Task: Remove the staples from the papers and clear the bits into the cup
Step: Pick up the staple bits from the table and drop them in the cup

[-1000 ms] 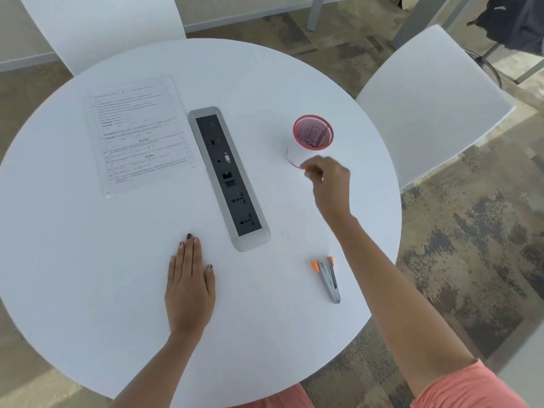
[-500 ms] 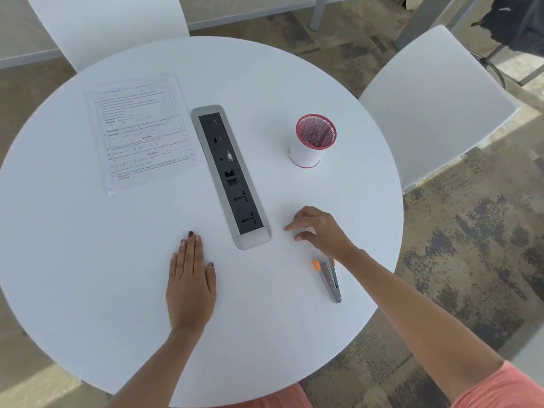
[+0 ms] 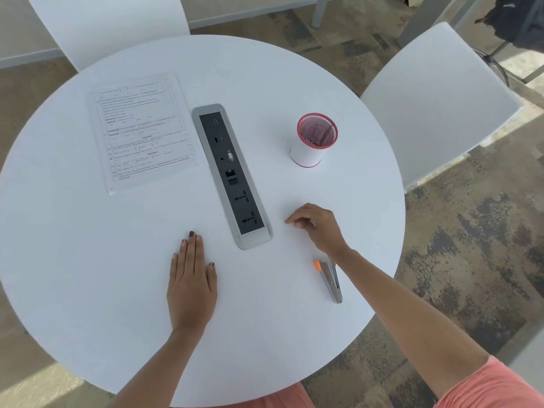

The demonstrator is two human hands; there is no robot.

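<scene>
Round white table (image 3: 88, 260), seen from above. Left hand (image 3: 191, 281) flat on the tabletop, palm down, fingers straight and together, holding nothing. Right hand (image 3: 318, 228) just right of the near end of the socket strip (image 3: 232, 175), fingers curled loosely with the tips drawn together low over the table; cannot tell whether anything is pinched between them. Staple remover (image 3: 331, 279), metal with orange tips, lying on the table just behind the right wrist, not touched. Papers (image 3: 141, 131), printed sheets, lying flat on the far left of the table, left of the socket strip, well apart from both hands. Cup (image 3: 313, 139), white wall with red mesh rim, upright on the far right side of the table, well apart from the right hand; contents too small to make out. White chairs (image 3: 435, 98) beyond the table. Patterned carpet (image 3: 471, 245) to the right.
</scene>
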